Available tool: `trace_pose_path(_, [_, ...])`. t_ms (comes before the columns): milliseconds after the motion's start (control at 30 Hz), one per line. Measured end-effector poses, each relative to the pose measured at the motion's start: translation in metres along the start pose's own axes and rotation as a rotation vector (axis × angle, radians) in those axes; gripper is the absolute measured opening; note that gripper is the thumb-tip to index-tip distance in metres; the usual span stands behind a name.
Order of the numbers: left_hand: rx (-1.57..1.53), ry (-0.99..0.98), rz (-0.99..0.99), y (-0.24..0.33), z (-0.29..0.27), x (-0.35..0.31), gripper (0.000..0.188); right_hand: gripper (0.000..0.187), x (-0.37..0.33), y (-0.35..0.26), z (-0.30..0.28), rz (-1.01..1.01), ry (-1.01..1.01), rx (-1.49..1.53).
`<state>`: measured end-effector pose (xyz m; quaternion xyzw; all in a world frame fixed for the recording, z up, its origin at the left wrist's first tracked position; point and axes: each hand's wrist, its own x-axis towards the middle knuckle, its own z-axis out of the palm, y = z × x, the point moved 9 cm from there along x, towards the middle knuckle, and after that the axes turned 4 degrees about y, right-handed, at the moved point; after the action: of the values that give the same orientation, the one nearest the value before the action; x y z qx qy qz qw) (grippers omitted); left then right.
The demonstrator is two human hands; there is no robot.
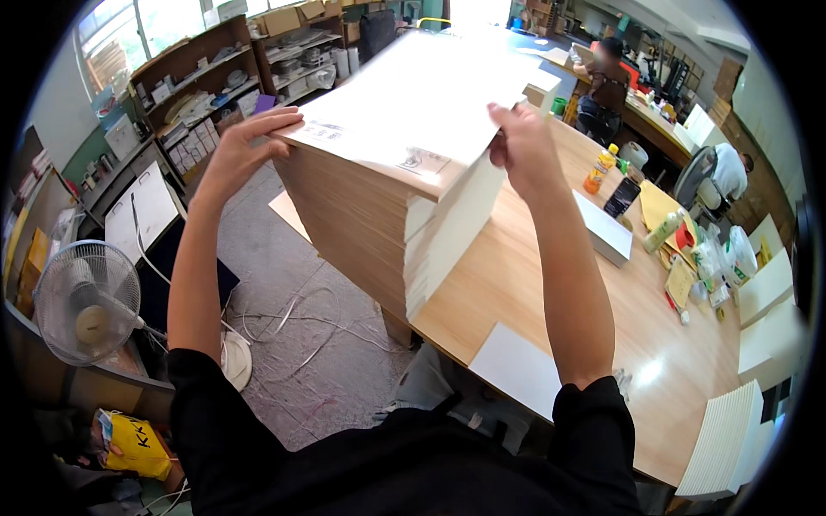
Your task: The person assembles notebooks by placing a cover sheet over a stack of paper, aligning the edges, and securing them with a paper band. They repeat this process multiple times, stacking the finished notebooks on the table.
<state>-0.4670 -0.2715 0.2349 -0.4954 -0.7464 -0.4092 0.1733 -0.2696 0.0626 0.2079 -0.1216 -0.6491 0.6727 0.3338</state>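
A tall stack of sheets or thin booklets (344,215) stands at the table's left edge; its near side looks brownish, its right side white and slightly uneven. On top lies a white printed sheet (387,112), partly washed out by glare. My left hand (245,150) pinches its near left corner, fingers above and thumb at the edge. At the right edge, my right hand (519,150) is closed on the same sheet, slightly blurred. Whether the sheet is lifted off the stack I cannot tell.
On the wooden table (533,258) are a white box (602,228), white sheet (516,370), phone (622,198) and orange bottle (600,168). A fan (88,301) stands left; cables (292,318) cross the floor. Two people (607,86) sit far right.
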Motion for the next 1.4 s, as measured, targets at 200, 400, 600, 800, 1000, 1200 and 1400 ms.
trace_pose_path(200, [-0.318,0.034,-0.247,-0.046,0.012,-0.004,0.079,0.037,-0.002,0.007,0.002,-0.104,0.097,-0.130])
trace_pose_path(400, [-0.315,0.188,-0.256,-0.053,0.009,-0.011,0.077,0.036,0.022,0.014,-0.057,0.007,-0.040,-0.036])
trace_pose_path(600, [-0.665,0.352,-0.397,-0.055,0.030,-0.004,0.089,0.041,0.139,0.071,-0.167,-0.146,0.459,0.022])
trace_pose_path(800, [-0.809,0.583,-0.560,-0.082,0.052,0.009,0.070,0.047,0.210,0.119,-0.125,-0.124,0.340,0.148])
trace_pose_path(1000, [-0.786,0.616,-0.578,-0.093,0.037,-0.002,0.066,0.041,0.180,0.101,-0.096,-0.231,0.380,0.245])
trace_pose_path(1200, [-0.821,0.616,-0.578,-0.101,0.038,0.000,0.068,0.044,0.154,0.074,-0.093,-0.277,0.409,0.050])
trace_pose_path(1400, [-0.943,0.500,-0.419,-0.113,0.031,-0.002,0.070,0.054,0.113,0.086,-0.136,-0.203,0.415,0.093])
